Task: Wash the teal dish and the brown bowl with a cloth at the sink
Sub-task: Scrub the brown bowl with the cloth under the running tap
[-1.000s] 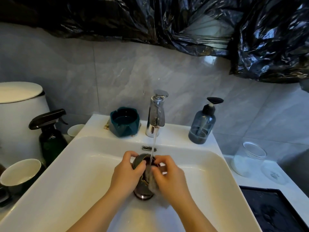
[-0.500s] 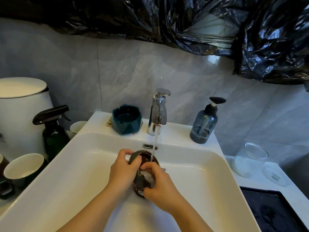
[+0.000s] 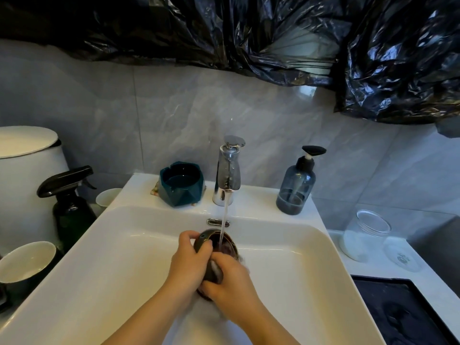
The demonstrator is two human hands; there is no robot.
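Left hand (image 3: 190, 265) grips brown bowl (image 3: 219, 247) tilted under tap stream, mouth open to water for rinsing. Right hand (image 3: 231, 292) presses cloth (image 3: 216, 268) on its side. Teal dish (image 3: 181, 184) waits on sink (image 3: 99, 257) ledge.

Dim, cool light with glints on the black plastic sheeting (image 3: 388, 70) and faucet (image 3: 227, 170); wide-angle curvature bends the edges.

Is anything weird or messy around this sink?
Yes. Crumpled black plastic hangs across the wall above the faucet, half hiding something pale; what it is cannot be told. At the right, a glass jar stands open, a clear lid lying beside it. Nothing looks spilled or broken.
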